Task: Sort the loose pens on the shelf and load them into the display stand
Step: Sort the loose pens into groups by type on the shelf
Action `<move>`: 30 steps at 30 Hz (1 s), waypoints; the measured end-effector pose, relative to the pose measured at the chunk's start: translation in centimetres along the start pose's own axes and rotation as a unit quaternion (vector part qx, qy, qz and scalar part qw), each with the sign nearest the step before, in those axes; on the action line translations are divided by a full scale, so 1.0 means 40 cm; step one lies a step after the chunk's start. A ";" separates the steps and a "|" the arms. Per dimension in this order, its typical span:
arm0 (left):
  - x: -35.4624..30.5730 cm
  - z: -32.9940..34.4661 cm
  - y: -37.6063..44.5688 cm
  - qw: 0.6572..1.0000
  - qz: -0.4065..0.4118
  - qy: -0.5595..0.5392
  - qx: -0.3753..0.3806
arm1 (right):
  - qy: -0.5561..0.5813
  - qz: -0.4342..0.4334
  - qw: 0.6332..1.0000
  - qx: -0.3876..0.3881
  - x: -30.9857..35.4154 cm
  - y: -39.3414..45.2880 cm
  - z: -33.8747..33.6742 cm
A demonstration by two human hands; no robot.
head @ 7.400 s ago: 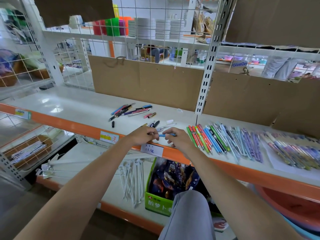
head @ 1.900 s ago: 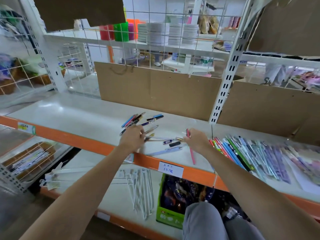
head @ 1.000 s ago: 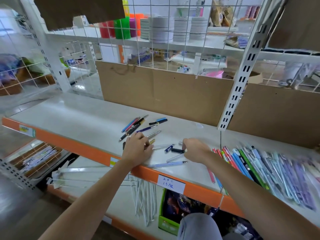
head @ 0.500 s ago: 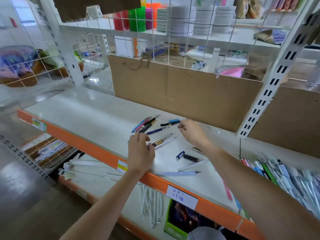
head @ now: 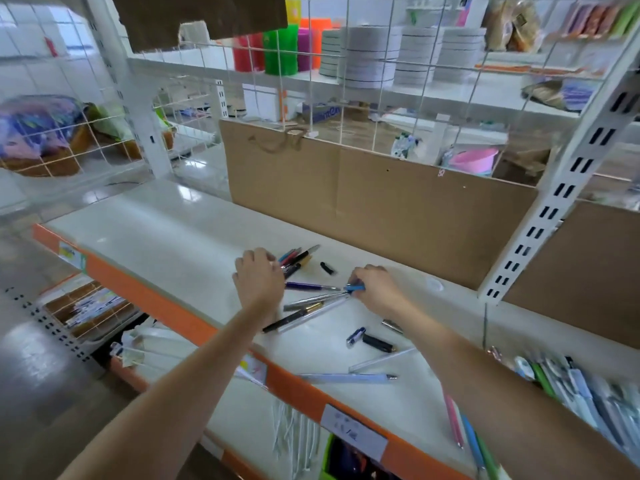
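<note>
1. Head view, centre of the frame: the right hand (head: 375,289) pinches a blue pen (head: 355,288), lifting it out of the loose pens (head: 304,303) scattered mid-shelf (head: 166,237), probably to group it by kind.
2. Left of it, the left hand (head: 258,277) rests curled on a small bundle of pens (head: 294,259); whether its grip really holds them I cannot tell.
3. Lower right: sorted pens (head: 571,386) lie in a row. No display stand shows.

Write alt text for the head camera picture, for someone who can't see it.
Two bare hands work over loose pens scattered on a white shelf: the right hand pinches a blue pen, the left hand rests on a small bunch. Sorted pens lie in a row at right.
</note>
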State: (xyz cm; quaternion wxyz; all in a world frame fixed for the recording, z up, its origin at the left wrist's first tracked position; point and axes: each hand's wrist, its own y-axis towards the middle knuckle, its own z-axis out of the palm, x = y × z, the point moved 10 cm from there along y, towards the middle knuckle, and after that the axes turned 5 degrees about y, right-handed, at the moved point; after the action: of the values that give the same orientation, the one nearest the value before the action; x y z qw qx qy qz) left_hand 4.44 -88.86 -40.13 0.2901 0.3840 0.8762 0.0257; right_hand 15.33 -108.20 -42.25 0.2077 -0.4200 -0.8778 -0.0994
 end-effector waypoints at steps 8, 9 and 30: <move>0.020 0.119 0.080 0.984 -0.046 0.087 0.152 | 0.046 0.004 0.999 0.027 -0.016 -0.140 -0.027; 0.022 0.119 0.071 0.981 -0.047 0.087 0.167 | 0.063 0.014 0.998 0.010 -0.023 -0.149 -0.035; -0.255 -0.097 -0.314 0.918 0.282 -0.185 0.207 | 0.397 0.033 0.911 -0.108 0.014 -0.385 -0.219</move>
State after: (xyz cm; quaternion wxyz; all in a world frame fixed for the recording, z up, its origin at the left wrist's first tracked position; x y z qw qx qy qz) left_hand -0.39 -104.01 -35.30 0.3420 0.6642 0.6481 -0.1475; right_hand 5.50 -120.54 -34.16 0.4959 -0.3944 -0.6922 -0.3457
